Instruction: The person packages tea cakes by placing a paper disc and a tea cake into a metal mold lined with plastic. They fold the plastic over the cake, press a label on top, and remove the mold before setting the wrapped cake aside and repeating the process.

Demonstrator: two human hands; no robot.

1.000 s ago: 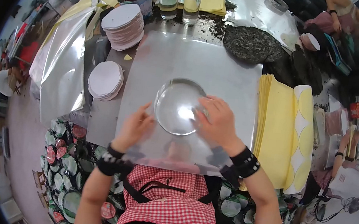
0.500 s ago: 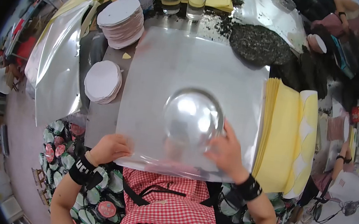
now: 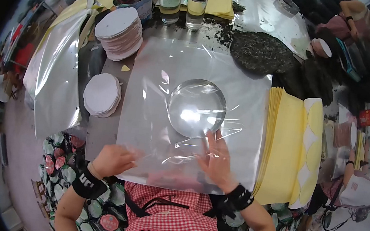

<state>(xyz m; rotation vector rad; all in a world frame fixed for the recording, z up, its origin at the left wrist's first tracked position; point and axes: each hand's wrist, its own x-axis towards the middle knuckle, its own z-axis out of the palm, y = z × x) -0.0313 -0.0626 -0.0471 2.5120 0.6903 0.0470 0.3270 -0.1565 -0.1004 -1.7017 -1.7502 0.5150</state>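
Note:
A stack of clear plastic sheets point(image 3: 148, 115) lies in front of me, its top film wrinkled and shiny. On the middle of it sits a round, shallow, shiny disc-shaped dish point(image 3: 198, 98). The spread fingers of my right hand point(image 3: 218, 163) rest flat on the plastic, fingertips right at the near rim of the dish. My left hand point(image 3: 114, 161) is at the near left edge of the sheets, thumb and fingers closed on the film there.
Round white paper discs point(image 3: 101, 93) and a taller stack point(image 3: 119, 33) stand at left. Folded yellow paper point(image 3: 278, 145) lies at right. Behind are a dark round tea cake point(image 3: 262, 53) and two drink bottles point(image 3: 197, 7). Another person point(image 3: 360, 192) works at far right.
My right hand has slid off the side of the dish toward its near rim, with the fingers straightened. The dish has settled and the top film has wrinkled. My left hand stays at the edge.

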